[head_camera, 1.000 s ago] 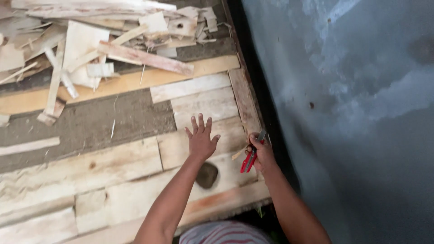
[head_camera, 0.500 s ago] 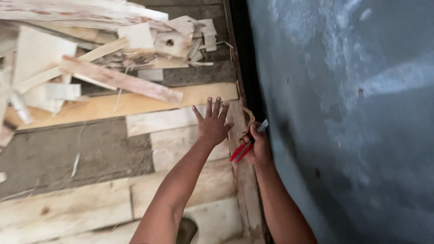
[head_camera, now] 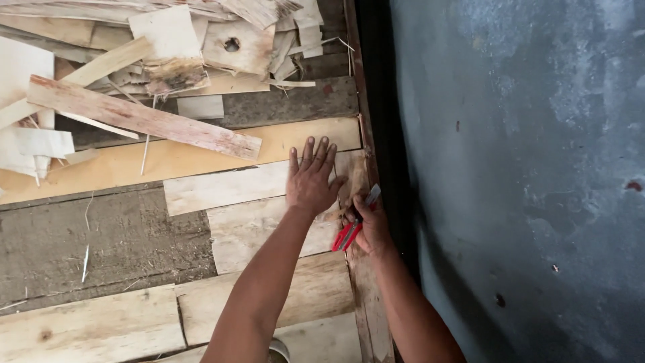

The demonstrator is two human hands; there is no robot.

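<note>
We've got our left hand (head_camera: 310, 183) pressed flat on a pale plank (head_camera: 232, 188), fingers (head_camera: 314, 152) spread apart and empty, palm bearing down near the plank's right end. That plank runs left to right across the bench (head_camera: 101, 235), so its long axis lies crosswise to our forearm. Just beside it, our right hand (head_camera: 366, 225) is wrapped around red-handled pliers (head_camera: 353, 228), fingers clamped on the grips, the metal nose pointing up and away from us along the dark edge rail (head_camera: 359, 141). The pliers sit right of the plank's end, nearly touching our left thumb, so the right hand is the nearer one to that edge. Whether the pliers' nose is gripping anything, we can't tell. Up ahead lies a heap of offcuts (head_camera: 168, 47), with a long reddish strip (head_camera: 141, 117) slanting across a tan board (head_camera: 201, 151).
</note>
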